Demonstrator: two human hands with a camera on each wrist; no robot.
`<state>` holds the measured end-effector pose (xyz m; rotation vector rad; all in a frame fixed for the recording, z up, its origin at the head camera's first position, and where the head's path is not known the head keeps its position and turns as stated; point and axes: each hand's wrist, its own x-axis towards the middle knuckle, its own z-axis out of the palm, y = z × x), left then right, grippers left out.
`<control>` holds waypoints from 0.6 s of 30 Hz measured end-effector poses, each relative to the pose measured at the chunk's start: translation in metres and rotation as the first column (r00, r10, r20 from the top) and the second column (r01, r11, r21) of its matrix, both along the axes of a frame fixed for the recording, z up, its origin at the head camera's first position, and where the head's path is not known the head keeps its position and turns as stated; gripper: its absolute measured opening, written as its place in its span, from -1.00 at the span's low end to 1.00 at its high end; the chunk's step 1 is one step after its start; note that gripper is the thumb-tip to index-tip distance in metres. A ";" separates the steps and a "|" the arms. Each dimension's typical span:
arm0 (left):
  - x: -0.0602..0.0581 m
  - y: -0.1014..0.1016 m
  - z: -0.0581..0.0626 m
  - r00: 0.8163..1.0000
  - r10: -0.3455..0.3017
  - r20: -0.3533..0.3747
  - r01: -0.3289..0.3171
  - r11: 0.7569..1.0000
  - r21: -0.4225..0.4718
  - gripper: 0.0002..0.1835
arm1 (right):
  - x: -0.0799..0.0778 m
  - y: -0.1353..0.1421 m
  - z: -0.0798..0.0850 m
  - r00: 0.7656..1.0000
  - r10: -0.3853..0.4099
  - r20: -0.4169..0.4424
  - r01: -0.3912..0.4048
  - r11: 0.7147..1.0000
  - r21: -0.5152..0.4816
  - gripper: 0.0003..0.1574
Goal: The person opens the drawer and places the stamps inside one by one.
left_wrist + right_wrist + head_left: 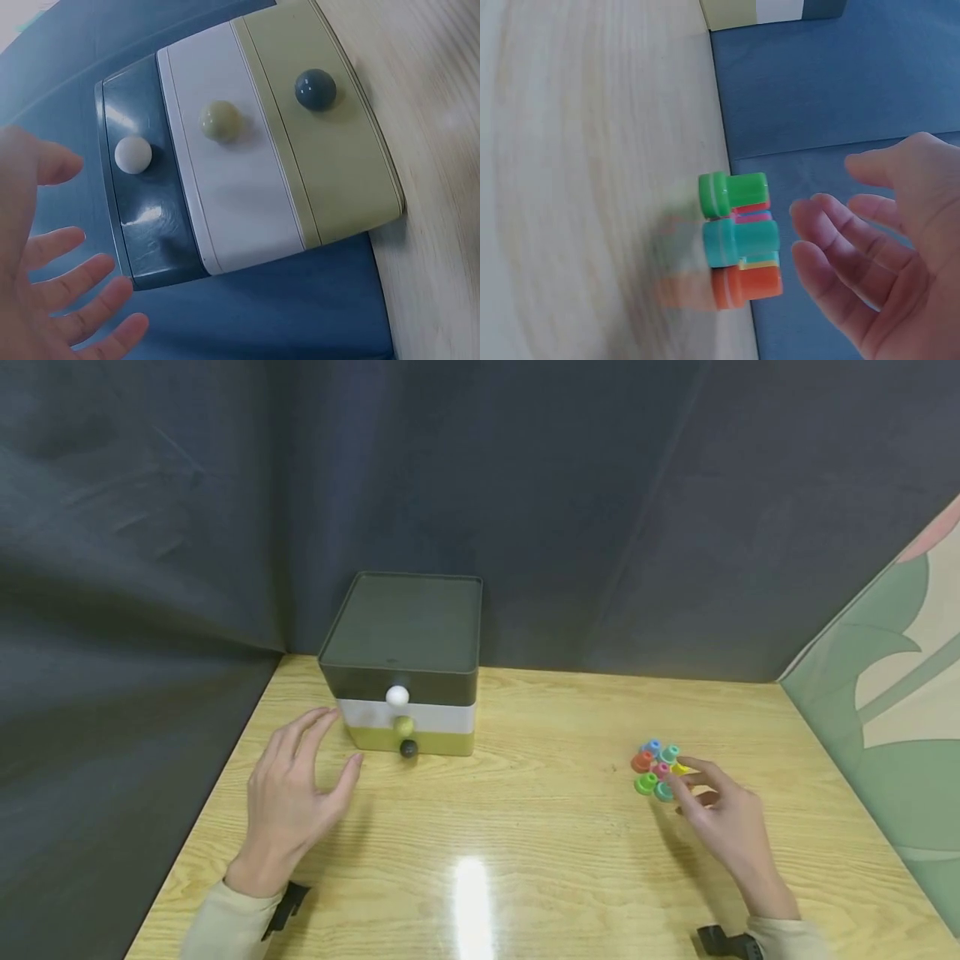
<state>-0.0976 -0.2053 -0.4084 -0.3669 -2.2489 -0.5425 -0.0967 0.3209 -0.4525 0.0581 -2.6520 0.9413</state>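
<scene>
Nearest, the left hand [294, 789] is spread and holds nothing, while the right hand [726, 818] hovers with parted, gently curved fingers just beside a cluster of glossy plastic pieces [661, 771]. These stand upright on the right of the wood-grained table [555, 827], each a narrow cylinder on a wider round base, in green, teal, orange-red, blue, pink and yellow. Farther back, left of centre near the left hand, sits a drawer box [408, 625], dark over white over olive, with round white [133, 154], olive [221, 121] and dark knobs [316, 90], before a dark curtain [525, 485].
</scene>
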 end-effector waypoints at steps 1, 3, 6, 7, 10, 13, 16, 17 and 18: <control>0.000 0.000 0.000 1.000 -0.005 -0.004 0.005 1.000 0.012 -0.39 | -0.001 -0.001 -0.001 1.000 -0.002 0.016 0.002 1.000 -0.009 -0.50; -0.001 0.001 -0.001 1.000 -0.006 0.003 0.006 1.000 0.014 -0.39 | -0.002 -0.003 -0.004 0.999 -0.003 0.043 0.004 1.000 -0.030 -0.49; -0.001 0.003 -0.003 1.000 -0.019 -0.007 0.019 0.999 0.034 -0.40 | -0.004 -0.004 -0.009 0.997 -0.002 0.079 0.007 0.998 -0.063 -0.46; -0.001 0.003 -0.004 1.000 -0.023 -0.013 0.023 0.999 0.042 -0.40 | -0.004 -0.005 -0.010 0.996 0.001 0.093 0.006 0.997 -0.073 -0.46; -0.001 0.004 -0.007 0.999 -0.028 -0.018 0.029 0.998 0.055 -0.41 | -0.005 -0.005 -0.014 0.991 0.013 0.134 -0.001 0.997 -0.083 -0.43; -0.002 0.005 -0.009 1.000 -0.027 -0.006 0.027 0.997 0.067 -0.42 | -0.006 -0.005 -0.016 0.988 0.010 0.153 0.001 0.997 -0.072 -0.42; -0.004 0.007 -0.010 1.000 -0.020 -0.005 0.021 0.997 0.078 -0.43 | -0.007 -0.006 -0.018 0.988 -0.003 0.157 0.012 0.998 -0.060 -0.43; -0.005 0.008 -0.010 1.000 -0.018 -0.010 0.019 0.996 0.084 -0.44 | -0.007 -0.007 -0.018 0.987 -0.003 0.162 0.012 0.998 -0.054 -0.44; -0.006 0.009 -0.010 1.000 -0.015 -0.015 0.016 0.996 0.086 -0.44 | -0.007 -0.007 -0.019 0.985 -0.006 0.170 0.016 0.998 -0.053 -0.45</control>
